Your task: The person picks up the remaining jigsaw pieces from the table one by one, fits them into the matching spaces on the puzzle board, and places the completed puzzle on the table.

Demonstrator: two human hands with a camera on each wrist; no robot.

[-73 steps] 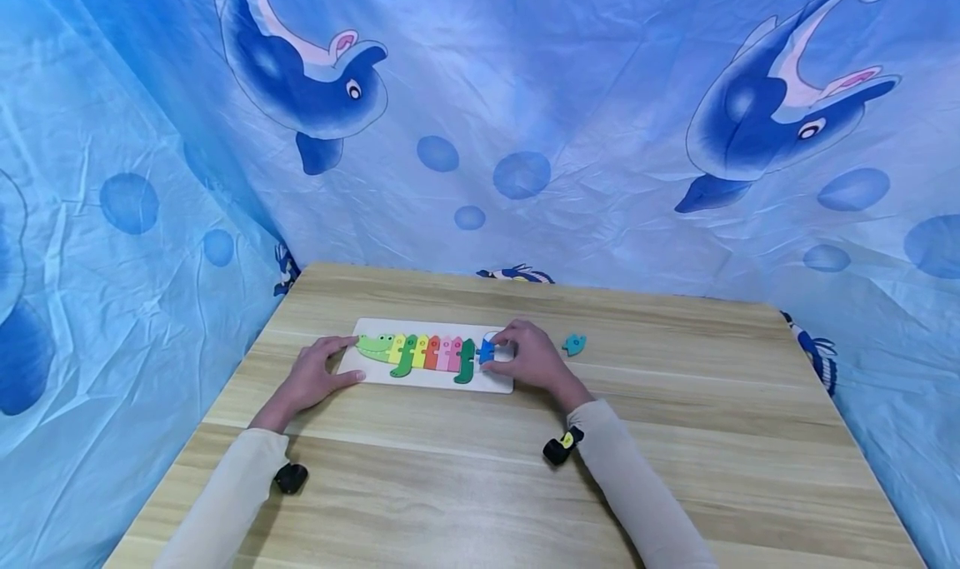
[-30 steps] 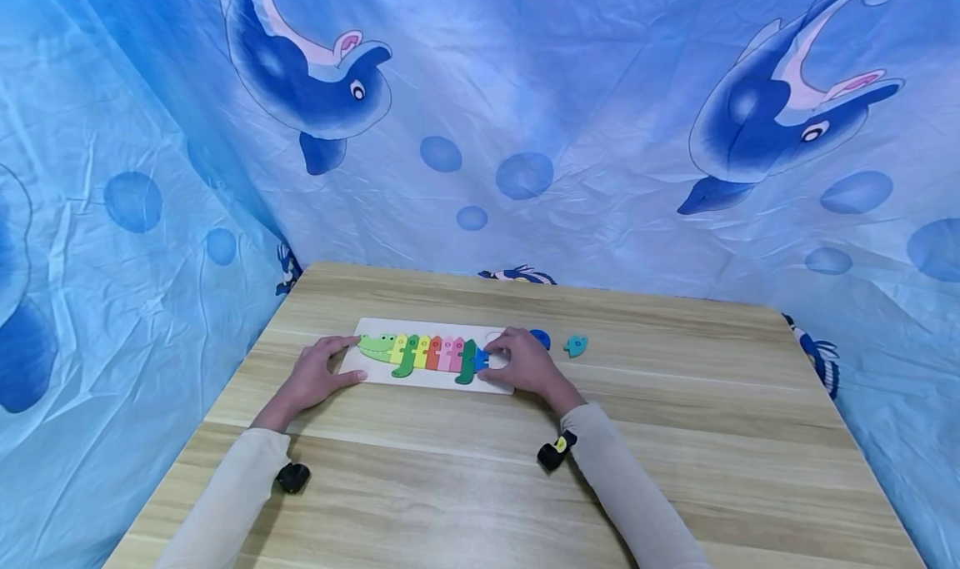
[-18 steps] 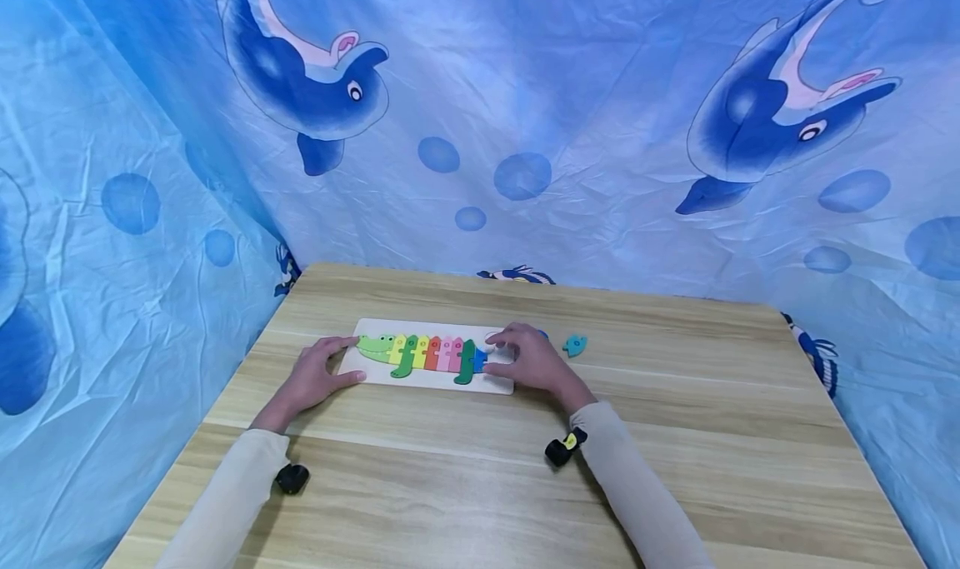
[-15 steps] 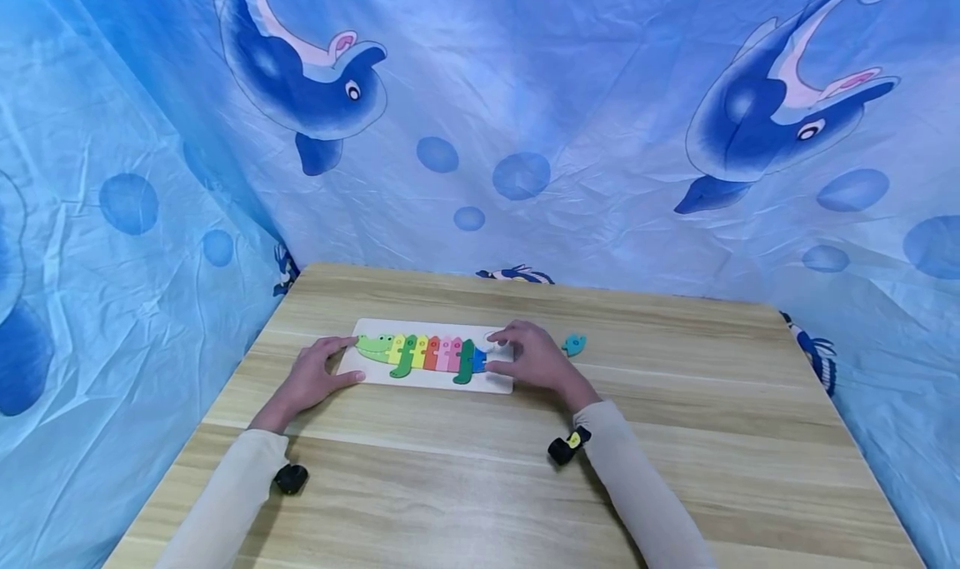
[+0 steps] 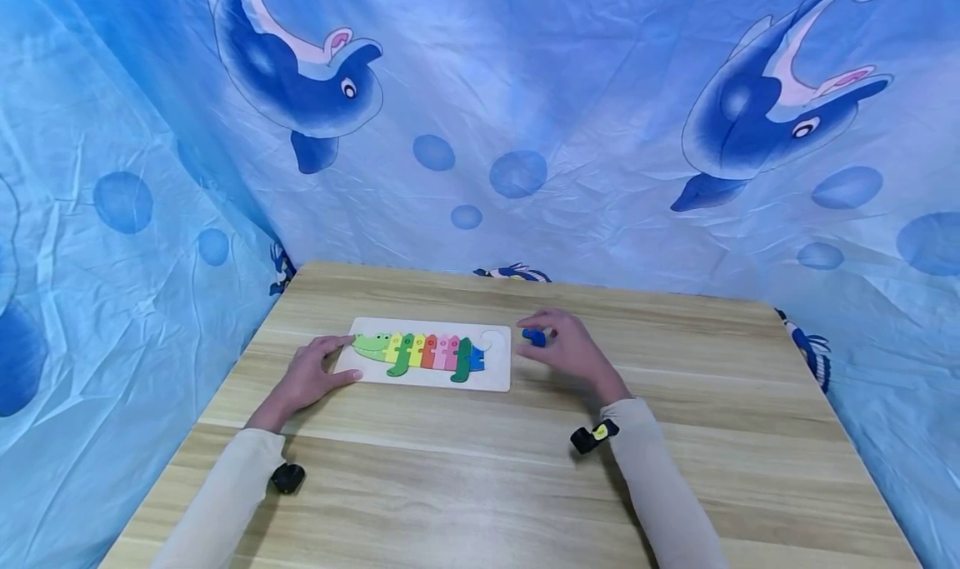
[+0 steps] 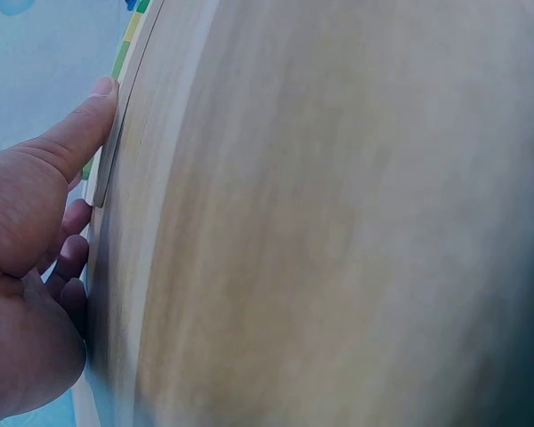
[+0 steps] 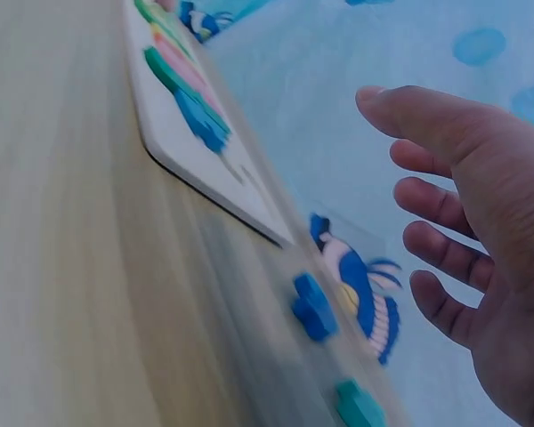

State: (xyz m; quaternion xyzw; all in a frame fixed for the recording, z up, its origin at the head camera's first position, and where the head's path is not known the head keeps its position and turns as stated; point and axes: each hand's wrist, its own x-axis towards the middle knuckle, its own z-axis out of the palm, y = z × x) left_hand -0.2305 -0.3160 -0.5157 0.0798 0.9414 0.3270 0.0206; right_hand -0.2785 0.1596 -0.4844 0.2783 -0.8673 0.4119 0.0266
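Observation:
A white crocodile puzzle board (image 5: 420,381) lies on the table with colored pieces in a row, from a light green head to a blue piece (image 5: 477,359) at the right. Beyond that piece, bare board shows a curved tail outline. My left hand (image 5: 307,379) grips the board's left end, thumb at the near edge and fingers at the far corner. To the right of the board hovers my right hand (image 5: 567,346), fingers spread and holding nothing. Near its fingertips a loose dark blue puzzle piece (image 7: 313,307) lies on the table. A teal puzzle piece (image 7: 360,405) shows only in the right wrist view.
The wood-grain table (image 5: 465,477) ends at a blue curtain (image 5: 600,219) printed with dolphins, which rises behind it and along both sides. A black camera (image 5: 288,478) sits at the left wrist, another camera (image 5: 588,437) at the right.
My right hand has let go of the blue piece fitted beside the dark green leg and moved right, off the board, to the loose dark blue piece. My left hand stays put.

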